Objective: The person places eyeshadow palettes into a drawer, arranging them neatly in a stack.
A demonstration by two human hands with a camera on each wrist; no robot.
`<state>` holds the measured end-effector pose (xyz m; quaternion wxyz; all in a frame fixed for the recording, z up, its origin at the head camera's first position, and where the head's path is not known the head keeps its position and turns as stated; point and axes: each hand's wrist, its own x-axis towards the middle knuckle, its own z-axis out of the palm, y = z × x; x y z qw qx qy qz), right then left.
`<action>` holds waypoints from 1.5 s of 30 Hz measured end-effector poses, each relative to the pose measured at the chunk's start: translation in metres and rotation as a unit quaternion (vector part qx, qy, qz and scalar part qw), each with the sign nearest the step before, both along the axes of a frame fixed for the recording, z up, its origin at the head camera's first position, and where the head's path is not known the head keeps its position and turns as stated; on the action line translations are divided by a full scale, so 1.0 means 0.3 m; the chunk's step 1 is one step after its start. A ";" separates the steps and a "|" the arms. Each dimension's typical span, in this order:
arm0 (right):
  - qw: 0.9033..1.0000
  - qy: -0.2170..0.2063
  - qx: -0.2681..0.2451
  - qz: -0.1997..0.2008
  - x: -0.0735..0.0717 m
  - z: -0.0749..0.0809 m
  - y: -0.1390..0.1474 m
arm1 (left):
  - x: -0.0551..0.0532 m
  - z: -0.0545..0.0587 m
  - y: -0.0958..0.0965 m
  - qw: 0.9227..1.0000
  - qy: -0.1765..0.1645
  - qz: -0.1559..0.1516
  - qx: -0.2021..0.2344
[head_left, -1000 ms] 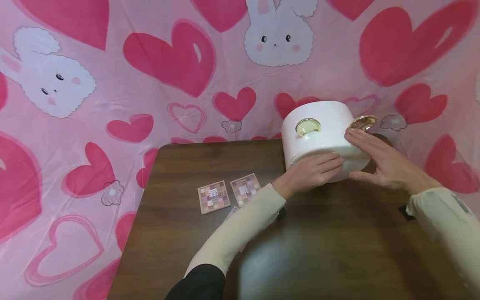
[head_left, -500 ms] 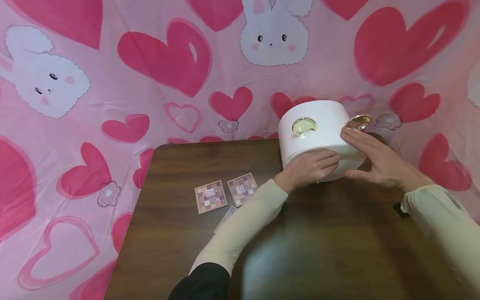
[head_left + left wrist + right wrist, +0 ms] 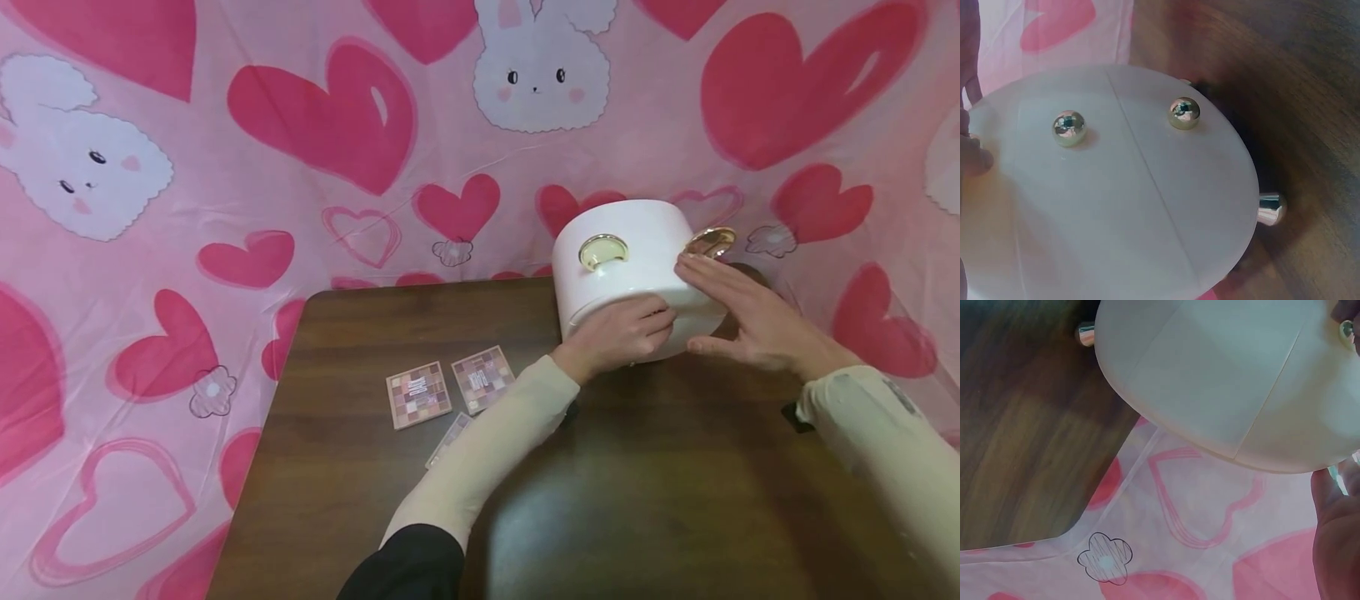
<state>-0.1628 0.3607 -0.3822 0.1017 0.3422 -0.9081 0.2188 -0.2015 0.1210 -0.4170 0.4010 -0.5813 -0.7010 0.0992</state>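
Note:
A white rounded storage box point(image 3: 637, 250) with gold trim stands at the table's back right, its front split by seams. On that front, in the left wrist view, are two gold ball knobs, an upper knob point(image 3: 1069, 128) and a lower knob point(image 3: 1184, 113). My left hand point(image 3: 618, 333) is at the box's upper front, fingers curled. In the right wrist view its fingertips pinch another gold knob point(image 3: 1347, 330), partly hidden by them. My right hand point(image 3: 757, 325) rests on the box's right side, fingers extended beside a gold ring-shaped piece point(image 3: 711, 242).
Left of the box lie two checkered makeup palettes, a left palette point(image 3: 418, 395) and a right palette point(image 3: 482, 379). A third flat palette point(image 3: 448, 439) is partly under my left forearm. Behind the brown table point(image 3: 360, 325) hangs a pink heart-and-bunny cloth point(image 3: 450, 108).
The head view has shifted slightly, so everything sits a little further left. Both hands keep their places on the box, and more of the third palette shows beside my left sleeve.

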 end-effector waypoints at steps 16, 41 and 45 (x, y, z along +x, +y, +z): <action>0.999 -0.039 -0.009 0.002 0.009 0.040 -0.011 | 0.072 0.063 -0.021 0.998 0.014 -0.061 0.002; 0.995 -0.094 0.022 -0.011 0.014 0.069 -0.007 | 0.197 0.015 -0.022 0.994 -0.006 -0.107 0.004; 0.996 -0.090 0.019 -0.013 0.012 0.067 -0.007 | 0.215 0.011 -0.022 0.994 -0.005 -0.110 0.002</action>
